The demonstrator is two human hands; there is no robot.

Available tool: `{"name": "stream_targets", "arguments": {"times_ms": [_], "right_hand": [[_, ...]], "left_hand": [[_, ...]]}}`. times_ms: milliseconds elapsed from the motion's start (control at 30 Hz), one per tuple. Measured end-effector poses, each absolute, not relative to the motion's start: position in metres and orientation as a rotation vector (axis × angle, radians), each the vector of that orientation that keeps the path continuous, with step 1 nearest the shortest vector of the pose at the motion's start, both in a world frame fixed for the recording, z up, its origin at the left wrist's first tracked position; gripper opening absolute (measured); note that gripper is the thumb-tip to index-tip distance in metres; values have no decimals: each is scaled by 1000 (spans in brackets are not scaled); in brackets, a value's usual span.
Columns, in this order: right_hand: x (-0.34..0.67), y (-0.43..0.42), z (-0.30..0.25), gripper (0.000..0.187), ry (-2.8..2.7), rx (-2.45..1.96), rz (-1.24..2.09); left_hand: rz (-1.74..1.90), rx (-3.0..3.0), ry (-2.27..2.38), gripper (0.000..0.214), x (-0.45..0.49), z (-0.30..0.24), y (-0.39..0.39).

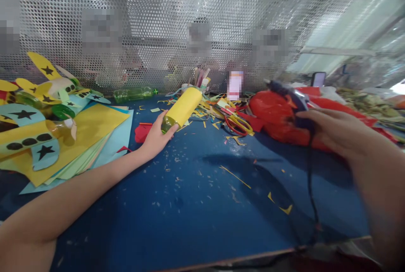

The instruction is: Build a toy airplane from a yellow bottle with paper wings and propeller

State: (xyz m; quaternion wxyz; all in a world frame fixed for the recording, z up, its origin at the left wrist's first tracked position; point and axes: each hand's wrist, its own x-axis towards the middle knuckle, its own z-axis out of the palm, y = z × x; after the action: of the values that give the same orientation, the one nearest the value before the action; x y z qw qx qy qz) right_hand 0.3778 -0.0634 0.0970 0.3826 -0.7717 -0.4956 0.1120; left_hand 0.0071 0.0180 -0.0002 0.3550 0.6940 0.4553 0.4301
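My left hand point(157, 133) is closed round the lower end of a green plastic bottle wrapped in yellow paper point(183, 107), held tilted above the blue table point(190, 204). My right hand point(332, 130) grips a dark glue gun point(289, 95) at the right, nozzle pointing left; its black cord point(311, 187) hangs down to the table's front edge. The two hands are well apart.
A stack of yellow and light blue paper sheets point(95, 133) lies at the left, with paper aeroplane crafts point(38, 107) on and behind it. Scissors point(237, 125), paper scraps, a red bag point(272, 114) and a green bottle point(134, 93) lie at the back. Perforated metal screen behind.
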Motion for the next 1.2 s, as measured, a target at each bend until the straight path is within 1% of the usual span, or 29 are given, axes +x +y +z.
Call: {"name": "stream_targets", "arguments": {"times_ms": [33,100,133,200,267,333,367,433,533,600,767,867,1000,1100,1200], "right_hand": [[363,-57,101,11,-1152,-1789,534],[332,-43,103,14,-1106,-1570,854],[316,-36,101,17,-1151,-1501,944],[285,-22,92,19,-1259,-1441,1000],[256,-13,79,14,-1305,-1397,928],[234,-8,65,20,-1398,-1318,874],[227,-7,58,19,-1448,-1266,839],[218,-8,46,18,-1564,-1128,742],[216,-15,31,14,-1635,-1079,639],[216,-20,23,16,-1564,-1087,654],[210,-28,11,23,-1388,-1006,841],[209,-28,7,27,-1445,-1075,817],[211,-29,4,29,-1625,-1189,665],[213,-29,1,29,-1643,-1257,610],[213,-28,-3,38,-1592,-1294,636]], "left_hand": [[1122,1786,1174,66,7,0,18],[1149,1761,1171,66,7,0,17],[1166,1743,1167,66,6,1,17],[1199,1698,1137,66,6,-1,17],[1228,1642,1097,68,5,-4,19],[1255,1567,1084,72,4,-8,23],[1268,1523,1089,73,4,-11,25],[1299,1443,1105,74,3,-15,29],[1322,1387,1080,72,3,-18,32],[1332,1369,1033,69,3,-16,30],[1387,1285,984,64,5,-8,25],[1388,1315,993,65,4,-9,26],[1386,1419,1061,69,2,-15,30],[1393,1432,1060,71,1,-16,31],[1393,1439,1057,71,1,-14,30]]}}
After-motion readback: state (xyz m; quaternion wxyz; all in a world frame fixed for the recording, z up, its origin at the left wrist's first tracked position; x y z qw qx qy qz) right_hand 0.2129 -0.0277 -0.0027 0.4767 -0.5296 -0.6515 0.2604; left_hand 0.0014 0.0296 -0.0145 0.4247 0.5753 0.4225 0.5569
